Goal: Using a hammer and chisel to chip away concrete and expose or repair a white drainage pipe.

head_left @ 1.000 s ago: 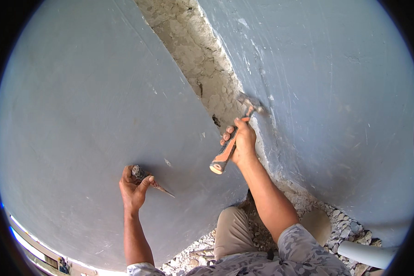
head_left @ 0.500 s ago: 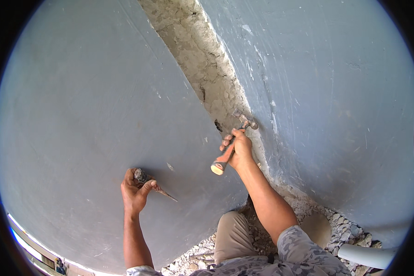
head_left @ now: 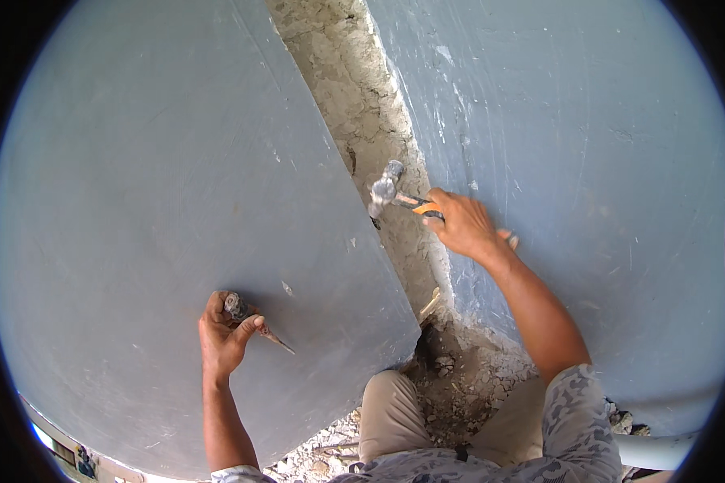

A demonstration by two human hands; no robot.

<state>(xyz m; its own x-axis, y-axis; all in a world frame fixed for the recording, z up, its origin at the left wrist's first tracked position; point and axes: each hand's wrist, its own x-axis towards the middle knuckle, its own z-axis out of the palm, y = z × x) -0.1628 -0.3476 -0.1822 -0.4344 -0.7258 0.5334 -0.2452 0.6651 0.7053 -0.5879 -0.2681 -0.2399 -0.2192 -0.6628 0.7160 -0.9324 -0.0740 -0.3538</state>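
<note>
My right hand (head_left: 467, 225) is closed round the orange and black handle of a hammer (head_left: 385, 190). The hammer's metal head is over a long chipped-out channel (head_left: 354, 88) in the grey wall (head_left: 161, 177), near the channel's left edge. Lower left, my left hand (head_left: 224, 338) grips a pointed chisel (head_left: 275, 338) between thumb and fingers. Its thick, worn striking end sticks up past the fingers and its tip points down to the right, close to the wall. The palm hides part of the chisel's body.
Broken rubble (head_left: 451, 398) lies at the foot of the wall around my knees (head_left: 391, 414). A pale splinter-like piece (head_left: 431, 302) sticks out at the channel's lower end. A white pipe (head_left: 652, 451) runs along the lower right.
My right hand has swung up and to the right, turning the hammer so its head now points left over the channel. My left hand and the chisel sit slightly further left in view.
</note>
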